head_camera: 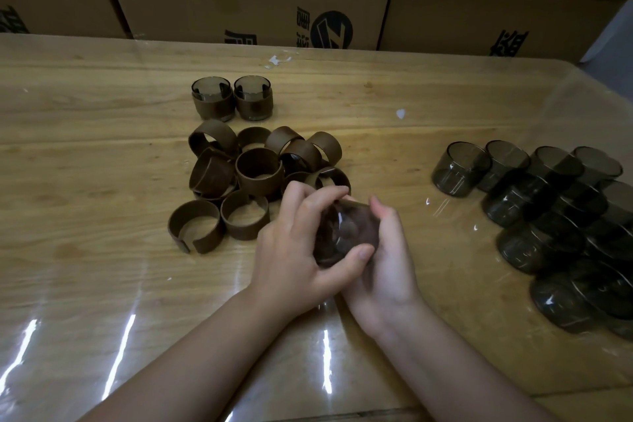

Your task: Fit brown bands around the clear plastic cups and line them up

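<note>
Head view of a wooden table [102,154] under a clear glossy sheet, with stacked cardboard boxes [239,3] behind it.

**Counts.**
- Two banded cups [212,98] stand upright side by side, touching, at the far centre.
- Just in front of them lies a heap of loose brown bands [259,171]. About a dozen can be seen, but overlap prevents an exact count.
- At the right edge is a cluster of bare cups [460,168], dark-tinted and lying on their sides in rows. There are roughly a dozen, again too overlapped to count exactly.

**Hands.** One held cup [346,233] lies between both hands, just in front of the band heap.
- The left hand [294,250] curls over it from the left, with the thumb across its near side.
- The right hand [387,267] cradles it from the right, with the fingers wrapped behind.
- Brown material shows at the cup's far edge. Whether a band is seated on it cannot be told.
</note>
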A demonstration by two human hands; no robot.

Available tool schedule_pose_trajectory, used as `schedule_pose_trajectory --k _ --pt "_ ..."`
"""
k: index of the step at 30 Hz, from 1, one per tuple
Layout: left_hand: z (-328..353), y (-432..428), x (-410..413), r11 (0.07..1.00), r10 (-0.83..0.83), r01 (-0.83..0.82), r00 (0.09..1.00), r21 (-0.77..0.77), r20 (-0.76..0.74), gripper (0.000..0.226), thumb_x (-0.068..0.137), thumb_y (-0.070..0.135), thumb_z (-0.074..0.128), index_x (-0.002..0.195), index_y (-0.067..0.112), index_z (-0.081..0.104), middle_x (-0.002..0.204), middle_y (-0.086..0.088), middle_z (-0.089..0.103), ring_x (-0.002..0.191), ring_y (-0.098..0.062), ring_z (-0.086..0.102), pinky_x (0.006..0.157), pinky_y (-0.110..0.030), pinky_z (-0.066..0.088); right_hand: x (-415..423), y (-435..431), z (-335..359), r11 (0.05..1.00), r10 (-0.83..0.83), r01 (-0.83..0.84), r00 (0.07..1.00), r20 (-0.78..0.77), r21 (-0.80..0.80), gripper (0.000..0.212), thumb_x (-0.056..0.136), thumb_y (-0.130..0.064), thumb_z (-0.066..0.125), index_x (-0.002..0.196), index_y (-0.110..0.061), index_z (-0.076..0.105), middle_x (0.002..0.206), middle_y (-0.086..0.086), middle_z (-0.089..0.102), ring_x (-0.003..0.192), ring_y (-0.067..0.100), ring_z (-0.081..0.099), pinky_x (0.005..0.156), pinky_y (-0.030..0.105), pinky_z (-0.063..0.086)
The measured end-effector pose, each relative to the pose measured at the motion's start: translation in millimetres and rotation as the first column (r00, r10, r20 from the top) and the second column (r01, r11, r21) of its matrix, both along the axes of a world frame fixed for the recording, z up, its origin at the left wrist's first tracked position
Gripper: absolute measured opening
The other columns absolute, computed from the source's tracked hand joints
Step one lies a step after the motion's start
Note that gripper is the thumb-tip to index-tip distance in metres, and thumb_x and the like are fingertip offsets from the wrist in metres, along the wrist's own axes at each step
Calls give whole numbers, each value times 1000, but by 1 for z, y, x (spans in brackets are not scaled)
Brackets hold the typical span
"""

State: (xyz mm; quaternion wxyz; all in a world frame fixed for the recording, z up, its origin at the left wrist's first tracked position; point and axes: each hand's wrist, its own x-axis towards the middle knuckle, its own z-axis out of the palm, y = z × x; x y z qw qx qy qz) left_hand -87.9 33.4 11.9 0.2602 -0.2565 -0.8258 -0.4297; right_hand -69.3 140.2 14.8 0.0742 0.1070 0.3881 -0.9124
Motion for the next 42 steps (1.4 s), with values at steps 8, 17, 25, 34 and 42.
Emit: schedule_pose_trajectory --k 8,17,25,34,42 --pt "-6 -3 -9 892 -218 116 957 437 192 42 72 42 56 110 29 45 100 27 57 90 5 58 72 -10 46 -19 18 6 901 -33 115 979 -199 417 45 98 -50 29 104 -22 64 88 1 75 84 14 71 70 25 56" --pt "-8 -9 -23 689 -330 8 893 725 304 31 72 49 52 96 31 57 84 15 62 81 -11 60 68 -27 49 -37 47 -17 -120 249 325 925 -288 938 40 93 -3 53 124 -26 64 95 -1 47 86 13 44 79 28 33" --pt "3 -2 -5 891 -282 138 915 432 288 59 64 41 70 117 33 46 109 0 51 99 -6 59 85 -23 51 -36 43 -12 -186 216 403 906 -363 896 14 90 -12 64 102 -12 71 110 7 55 102 20 47 83 31 39" --pt "-5 2 -13 964 -200 102 890 247 411 77 62 43 85 127 27 46 122 13 49 115 6 49 99 -18 43 -34 50 5 385 -155 571 815 -559 725 23 97 -5 53 94 -28 58 94 -6 64 77 3 61 73 23 52" --pt "-10 4 -18 969 -245 220 873 108 422 78 71 32 80 136 26 38 129 12 44 118 11 43 103 -7 30 -32 50 14 544 -230 568 809 -541 617 19 95 -9 58 97 -28 54 84 -8 59 71 6 53 62 15 47"
